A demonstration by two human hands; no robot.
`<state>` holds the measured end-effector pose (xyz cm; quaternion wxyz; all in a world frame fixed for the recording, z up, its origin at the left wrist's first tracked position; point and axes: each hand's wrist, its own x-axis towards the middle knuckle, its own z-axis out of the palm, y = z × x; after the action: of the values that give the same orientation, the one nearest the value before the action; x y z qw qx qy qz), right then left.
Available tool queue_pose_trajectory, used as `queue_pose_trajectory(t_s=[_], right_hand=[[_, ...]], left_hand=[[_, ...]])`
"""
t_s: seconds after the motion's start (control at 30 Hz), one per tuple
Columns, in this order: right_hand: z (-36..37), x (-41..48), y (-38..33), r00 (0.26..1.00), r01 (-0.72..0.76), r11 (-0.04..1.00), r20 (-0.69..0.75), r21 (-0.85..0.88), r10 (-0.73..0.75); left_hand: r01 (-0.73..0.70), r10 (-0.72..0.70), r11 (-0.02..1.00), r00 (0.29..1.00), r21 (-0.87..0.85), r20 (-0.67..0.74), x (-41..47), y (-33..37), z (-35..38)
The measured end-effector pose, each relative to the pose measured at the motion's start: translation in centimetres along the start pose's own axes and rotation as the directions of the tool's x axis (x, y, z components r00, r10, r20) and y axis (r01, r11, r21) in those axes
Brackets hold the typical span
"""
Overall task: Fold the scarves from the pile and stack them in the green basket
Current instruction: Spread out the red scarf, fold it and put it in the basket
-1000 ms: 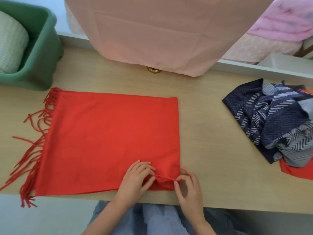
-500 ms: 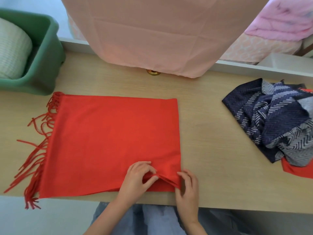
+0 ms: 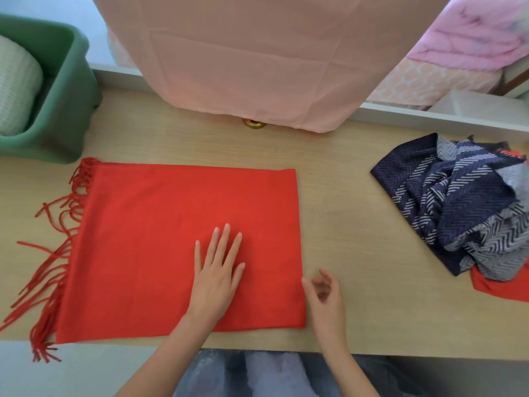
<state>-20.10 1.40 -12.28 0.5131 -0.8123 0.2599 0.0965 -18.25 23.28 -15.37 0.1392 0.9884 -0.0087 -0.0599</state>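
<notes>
Red scarf point(image 3: 171, 239) folded flat at centre, fringe point(image 3: 58, 247) at 9 o'clock. Navy-grey scarf pile point(image 3: 458, 207) crumpled at 3 o'clock. Green basket point(image 3: 73, 90) at 10 o'clock, cream knit scarf point(image 3: 17, 90) inside.

**One head-worn view, aimed forward and down**

The scene is seen through a wide-angle camera worn on the head, held close above the near edge of the wooden table point(image 3: 357, 224) and tilted steeply down. The green basket point(image 3: 71, 110) is framed at 10 o'clock and the scarf pile point(image 3: 463, 207) at 3 o'clock. The left hand point(image 3: 216, 270) and right hand point(image 3: 325, 296) are seen reaching in from 6 o'clock.
</notes>
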Motion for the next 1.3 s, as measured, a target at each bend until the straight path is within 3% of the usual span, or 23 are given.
queue_pose_trajectory(t_s=[0.13, 0.27, 0.37, 0.5, 0.57, 0.67, 0.73, 0.83, 0.93, 1.07, 1.13, 1.2, 1.3], right_hand=[[2.7, 2.3, -1.9, 1.0, 0.013, 0.972, 0.009, -0.234, -0.012], [2.8, 2.4, -2.0, 0.994, -0.099, 0.98, -0.064, -0.171, 0.089], [2.1, 1.8, -1.3, 0.993, 0.066, 0.955, -0.079, -0.288, -0.092], [0.1, 4.9, -1.8, 0.953, 0.302, 0.921, 0.043, -0.247, -0.3], [-0.6, 7.9, -3.0, 0.887, 0.461, 0.833, 0.135, -0.306, -0.442], [-0.4, 12.1, -5.2, 0.689, 0.725, 0.562, 0.403, -0.399, -0.603], [0.1, 14.5, -6.3, 0.552, 0.834, 0.386, 0.575, -0.395, -0.604], [0.9, 17.1, -7.4, 0.416, 0.909, 0.228, 0.707, -0.35, -0.572], [1.3, 18.5, -8.4, 0.342, 0.937, 0.143, 0.748, -0.32, -0.568], [1.7, 19.1, -9.4, 0.226, 0.96, 0.022, 0.721, -0.281, -0.655], [2.2, 18.9, -9.8, 0.164, 0.968, -0.034, 0.728, -0.249, -0.666], [2.9, 18.5, -10.8, 0.12, 0.977, -0.048, 0.726, -0.206, -0.678], [5.1, 17.8, -13.4, 0.054, 0.982, -0.095, 0.723, -0.164, -0.688]], left_hand=[[0.04, -0.043, 0.996, 0.998, 0.075, 0.048, 0.2, 0.1, 1.4], [0.032, -0.034, 0.997, 0.999, 0.067, 0.035, 0.1, 0.1, 1.2], [0.043, -0.044, 0.998, 0.999, 0.035, 0.015, 0.2, 0.5, 1.2], [0.081, -0.091, 0.991, 0.991, -0.108, -0.097, 0.8, 2.7, 0.4], [0.026, -0.062, 0.973, 0.987, -0.229, -0.148, 1.0, 5.4, -0.1], [0.069, -0.117, 0.923, 0.988, -0.38, -0.103, 1.2, 9.7, -0.3], [0.159, -0.173, 0.927, 0.985, -0.339, -0.009, 1.7, 11.9, -0.2], [0.33, -0.308, 0.904, 0.944, -0.27, 0.121, 2.5, 14.0, -0.1], [0.4, -0.375, 0.88, 0.916, -0.256, 0.143, 3.1, 14.7, 0.1], [0.388, -0.406, 0.847, 0.914, -0.364, 0.031, 2.8, 13.8, 0.2], [0.436, -0.506, 0.72, 0.862, -0.54, 0.022, 2.2, 12.8, -0.6], [0.494, -0.592, 0.548, 0.799, -0.675, 0.105, 1.7, 11.5, -2.1], [0.45, -0.619, 0.501, 0.784, -0.739, 0.058, 0.3, 8.9, -3.6]])
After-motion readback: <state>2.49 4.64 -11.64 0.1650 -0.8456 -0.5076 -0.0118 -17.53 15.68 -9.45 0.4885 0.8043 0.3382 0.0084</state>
